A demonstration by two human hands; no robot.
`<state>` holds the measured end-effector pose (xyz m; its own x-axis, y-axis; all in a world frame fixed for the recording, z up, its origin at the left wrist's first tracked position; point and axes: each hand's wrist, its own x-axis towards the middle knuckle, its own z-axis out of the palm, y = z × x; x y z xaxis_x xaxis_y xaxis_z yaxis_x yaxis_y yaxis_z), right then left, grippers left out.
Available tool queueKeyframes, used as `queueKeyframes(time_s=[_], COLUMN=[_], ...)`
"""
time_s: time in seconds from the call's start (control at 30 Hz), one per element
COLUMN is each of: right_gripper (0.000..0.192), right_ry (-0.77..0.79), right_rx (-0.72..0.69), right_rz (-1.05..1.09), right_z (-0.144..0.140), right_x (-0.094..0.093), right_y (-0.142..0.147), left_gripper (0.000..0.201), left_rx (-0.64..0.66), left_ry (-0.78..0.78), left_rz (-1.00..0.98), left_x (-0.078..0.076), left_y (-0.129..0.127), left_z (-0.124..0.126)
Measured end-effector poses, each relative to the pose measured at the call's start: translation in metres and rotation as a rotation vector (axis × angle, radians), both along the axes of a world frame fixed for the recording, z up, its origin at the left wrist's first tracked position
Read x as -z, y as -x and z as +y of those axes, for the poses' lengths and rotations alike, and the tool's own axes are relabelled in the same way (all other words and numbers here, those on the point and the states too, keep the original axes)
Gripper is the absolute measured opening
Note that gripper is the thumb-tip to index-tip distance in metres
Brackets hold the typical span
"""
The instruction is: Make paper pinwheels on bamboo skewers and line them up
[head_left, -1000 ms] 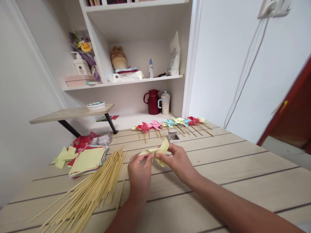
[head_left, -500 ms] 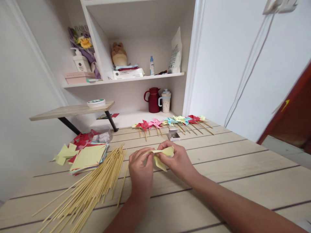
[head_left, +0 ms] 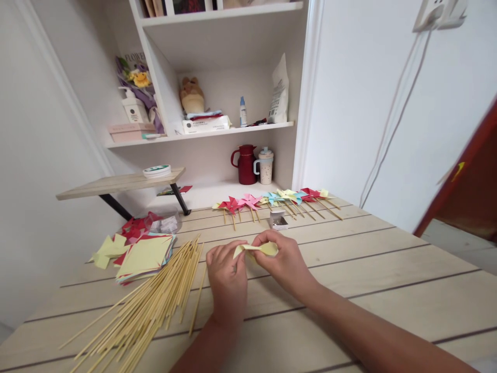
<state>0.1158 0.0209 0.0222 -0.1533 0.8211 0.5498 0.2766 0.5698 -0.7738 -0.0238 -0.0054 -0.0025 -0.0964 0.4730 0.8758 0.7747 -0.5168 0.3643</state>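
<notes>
Nearby, at the lower left of the frame, many bamboo sticks (head_left: 157, 298) fan across the surface (head_left: 373, 269), apparently unused, with 1 loose stick (head_left: 198, 299) beside them. At lower centre, the left hand (head_left: 227, 267) and right hand (head_left: 281, 259) are close together, both pinching a yellow paper (head_left: 269, 249), its ends curled; no stick shows on it, so it seems only partly made. At left lies a stack of paper squares (head_left: 143, 255), probably work left. Beyond the hands sits a small open box (head_left: 278, 223), contents unclear. Farther, right of centre, a row of pinwheels (head_left: 287, 195) on sticks looks finished.
</notes>
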Motion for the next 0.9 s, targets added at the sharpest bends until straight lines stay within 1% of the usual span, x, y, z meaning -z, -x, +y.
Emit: queueKeyframes(time_s=[0.13,0.27,0.33,0.4,0.5,0.63,0.77,0.83,0.9], right_gripper=[0.011,0.015,0.017,0.019,0.020,0.030,0.019,0.013,0.005], right_ry=[-0.045,-0.164,-0.230,-0.282,-0.300,-0.279,-0.253,-0.141,0.065], right_rx=[0.032,0.070,0.065,0.049,0.044,0.039,0.024,0.006,-0.054], right_rz=[-0.018,-0.058,-0.060,-0.051,-0.020,-0.007,-0.042,-0.052,-0.049], right_z=[0.000,0.001,0.002,0.002,0.003,0.004,0.007,0.009,0.013], right_x=[0.004,0.010,0.012,0.013,0.013,0.011,0.006,0.001,-0.002], right_y=[0.002,0.004,0.005,0.004,0.003,0.001,0.001,-0.001,-0.003], left_gripper=[0.019,0.021,0.022,0.023,0.025,0.027,0.022,0.018,0.012], left_rx=[-0.021,-0.038,-0.041,-0.031,-0.016,0.036,0.114,0.169,0.237], left_ry=[-0.016,-0.039,-0.055,-0.057,-0.035,0.008,0.127,0.236,0.370], left_rz=[0.009,0.018,0.012,-0.006,-0.087,-0.271,-0.434,-0.524,-0.642], left_x=[0.001,0.001,0.000,0.000,0.002,0.005,0.000,-0.004,-0.007], left_y=[-0.001,-0.001,0.000,0.000,0.000,-0.002,-0.002,0.000,0.002], left_z=[0.000,-0.001,-0.001,-0.002,-0.002,-0.001,0.002,0.004,0.006])
